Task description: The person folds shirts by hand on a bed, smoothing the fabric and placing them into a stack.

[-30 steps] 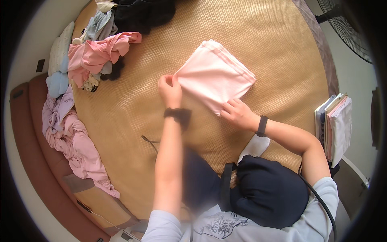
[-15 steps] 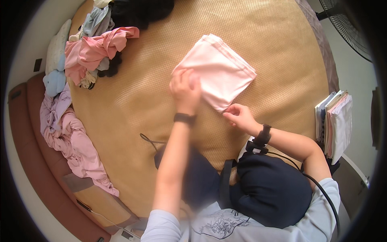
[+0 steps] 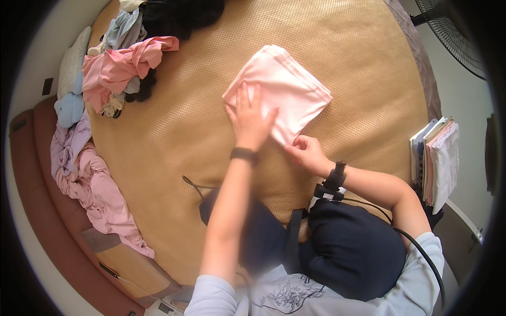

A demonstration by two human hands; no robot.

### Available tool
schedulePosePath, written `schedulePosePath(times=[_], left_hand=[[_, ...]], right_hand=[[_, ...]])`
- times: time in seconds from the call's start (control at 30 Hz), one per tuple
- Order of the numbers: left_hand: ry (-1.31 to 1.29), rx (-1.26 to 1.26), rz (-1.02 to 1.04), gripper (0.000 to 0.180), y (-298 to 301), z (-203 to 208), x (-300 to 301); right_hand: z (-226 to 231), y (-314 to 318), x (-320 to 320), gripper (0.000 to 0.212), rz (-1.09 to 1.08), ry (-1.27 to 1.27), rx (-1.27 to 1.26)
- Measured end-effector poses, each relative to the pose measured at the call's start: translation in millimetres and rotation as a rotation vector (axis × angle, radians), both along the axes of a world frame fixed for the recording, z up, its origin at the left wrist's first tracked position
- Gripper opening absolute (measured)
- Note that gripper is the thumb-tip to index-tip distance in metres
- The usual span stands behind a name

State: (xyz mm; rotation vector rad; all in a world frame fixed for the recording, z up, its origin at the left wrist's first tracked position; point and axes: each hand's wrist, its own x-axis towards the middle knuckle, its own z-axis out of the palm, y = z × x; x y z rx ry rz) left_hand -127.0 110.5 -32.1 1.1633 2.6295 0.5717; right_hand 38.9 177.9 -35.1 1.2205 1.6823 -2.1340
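Note:
A pale pink piece of cloth (image 3: 287,87), folded into a rough square, lies flat on the woven bed mat (image 3: 184,131) with one corner pointing toward me. Spread fingers of my left hand (image 3: 252,120) rest flat on its left side. At the near corner, my right hand (image 3: 310,152) pinches the edge of the cloth between thumb and bent fingers. Which garment the folded cloth is, I cannot tell. Dark bands circle both wrists.
Crumpled clothes (image 3: 124,68) are heaped at the far left, pink, grey and black. Pink and lilac fabric (image 3: 100,184) trails along the left edge. Several folded clothes (image 3: 441,158) stand at the right edge. A black fan (image 3: 456,39) is at the upper right.
My left hand has come down flat and spread its fingers on the cloth's left part. The right hand keeps its pinch at the near corner.

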Motion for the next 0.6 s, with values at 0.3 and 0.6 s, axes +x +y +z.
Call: schedulePosePath(times=[0.3, 0.6], left_hand=[[0.012, -0.061, 0.001, 0.072, -0.1, 2.5, 0.9], [-0.085, -0.041, -0.178, 0.077, -4.8, 8.2, 46.5]], right_hand=[[11.5, 6.9, 0.8, 0.020, -0.015, 0.018, -0.033], [9.2, 71.2, 0.3, 0.030, -0.412, -0.005, 0.055]])
